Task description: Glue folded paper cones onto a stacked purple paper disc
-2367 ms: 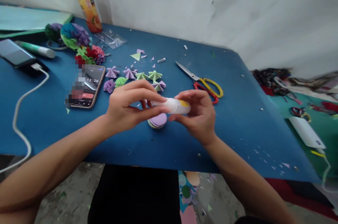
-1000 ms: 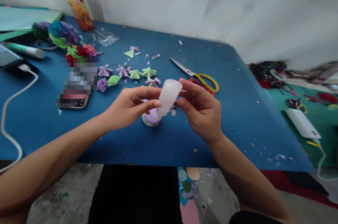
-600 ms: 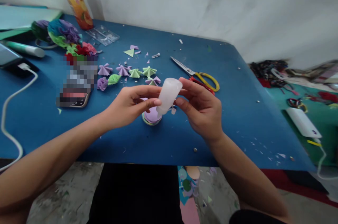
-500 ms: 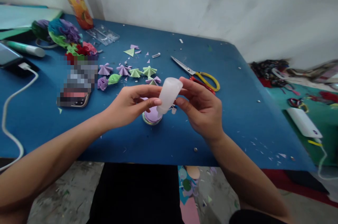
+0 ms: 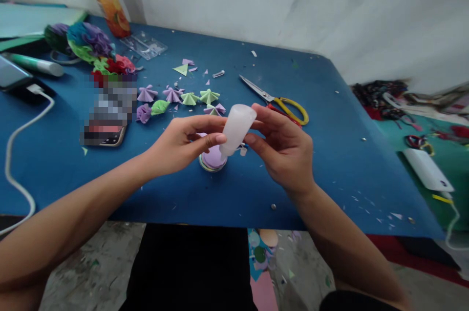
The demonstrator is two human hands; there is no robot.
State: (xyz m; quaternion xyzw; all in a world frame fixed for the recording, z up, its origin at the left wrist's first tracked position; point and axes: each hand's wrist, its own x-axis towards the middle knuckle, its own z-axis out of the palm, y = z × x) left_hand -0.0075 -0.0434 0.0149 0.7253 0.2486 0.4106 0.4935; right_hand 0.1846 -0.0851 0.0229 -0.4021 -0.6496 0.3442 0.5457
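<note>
Right hand (image 5: 284, 152) pinches glue bottle (image 5: 237, 127), tilted, nozzle down-left, directly over purple paper disc stack (image 5: 213, 159) on blue bench (image 5: 330, 155). Left hand (image 5: 179, 145) closed on the bottle's lower end, nearer the stack. Scissors (image 5: 278, 103) behind.

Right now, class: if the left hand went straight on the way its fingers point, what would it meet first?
The left hand points rightward; it already touches the glue bottle, and next, probably, the right hand holding it.
</note>
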